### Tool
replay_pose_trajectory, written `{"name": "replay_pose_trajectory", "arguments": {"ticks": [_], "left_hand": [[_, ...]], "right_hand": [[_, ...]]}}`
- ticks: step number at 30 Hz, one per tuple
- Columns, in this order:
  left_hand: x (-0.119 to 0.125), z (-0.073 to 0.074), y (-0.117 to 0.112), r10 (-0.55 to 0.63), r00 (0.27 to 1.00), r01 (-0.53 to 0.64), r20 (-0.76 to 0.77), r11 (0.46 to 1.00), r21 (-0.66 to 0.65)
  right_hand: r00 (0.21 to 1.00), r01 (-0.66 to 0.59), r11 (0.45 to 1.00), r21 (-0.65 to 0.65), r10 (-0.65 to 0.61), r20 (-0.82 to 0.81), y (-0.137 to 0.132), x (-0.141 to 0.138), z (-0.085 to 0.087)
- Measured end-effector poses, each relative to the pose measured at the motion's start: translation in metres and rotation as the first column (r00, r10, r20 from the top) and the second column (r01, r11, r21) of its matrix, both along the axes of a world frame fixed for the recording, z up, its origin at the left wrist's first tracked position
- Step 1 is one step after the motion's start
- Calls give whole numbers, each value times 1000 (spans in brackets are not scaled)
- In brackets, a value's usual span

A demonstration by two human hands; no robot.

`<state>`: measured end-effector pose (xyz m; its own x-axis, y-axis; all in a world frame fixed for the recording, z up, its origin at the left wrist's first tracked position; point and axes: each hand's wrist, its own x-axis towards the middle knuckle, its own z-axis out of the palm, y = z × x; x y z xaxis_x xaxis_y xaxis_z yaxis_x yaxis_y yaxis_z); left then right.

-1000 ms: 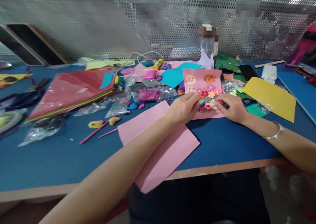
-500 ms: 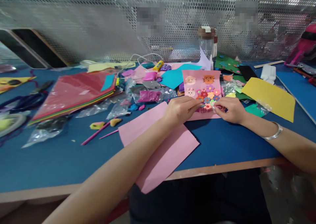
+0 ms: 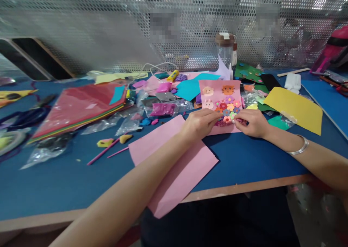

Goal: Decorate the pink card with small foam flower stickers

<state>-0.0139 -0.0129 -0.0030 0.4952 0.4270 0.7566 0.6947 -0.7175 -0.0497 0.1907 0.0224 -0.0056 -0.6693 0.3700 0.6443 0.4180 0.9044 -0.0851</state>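
A pink sheet (image 3: pixel 203 94) carries clay animal faces, among them an orange cat face (image 3: pixel 228 90), above a cluster of colourful clay flowers (image 3: pixel 226 112). My left hand (image 3: pixel 198 124) reaches over its lower left part, fingers pressed together at the edge of the flowers. From the right, my right hand (image 3: pixel 251 123) meets the cluster's lower right side with thumb and fingers pinched. Whatever either hand grips is too small or hidden to name. Under my left forearm lies a plain pink sheet (image 3: pixel 190 167), overhanging the table edge.
Left of the hands lie a stack of coloured sheets in plastic (image 3: pixel 78 107), a magenta clay packet (image 3: pixel 163 109) and a thin pink stick (image 3: pixel 103 152). A yellow sheet (image 3: pixel 296 107) sits right. Behind stands a lidded bottle (image 3: pixel 225 47) against a perforated metal screen (image 3: pixel 114 40).
The whole view has shifted slightly down and left. Both hands stay at the flower cluster, with only small finger movement.
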Motion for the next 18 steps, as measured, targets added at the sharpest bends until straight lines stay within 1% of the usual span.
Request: {"name": "replay_pose_trajectory", "arguments": {"ticks": [3,5,9,13,18], "left_hand": [[-1,1,-1,-22,1000,22,0,999,-26],[-1,1,-2,-26,1000,26,-1,1000,-18],[-2,0,-1,0,1000,0,-30,1000,18],[-1,0,0,9,999,-8,-31,1000,22],[0,2,-3,-13,1000,12,-25,1000,-21]], "right_hand": [[1000,-1,1000,10,1,-8,0,0,0],[1000,-6,1000,17,6,-15,0,0,1],[1000,-10,1000,15,10,-15,-1,0,2],[1000,-16,1000,17,16,-23,-1,0,2],[1000,0,1000,3,0,-7,0,0,1]]}}
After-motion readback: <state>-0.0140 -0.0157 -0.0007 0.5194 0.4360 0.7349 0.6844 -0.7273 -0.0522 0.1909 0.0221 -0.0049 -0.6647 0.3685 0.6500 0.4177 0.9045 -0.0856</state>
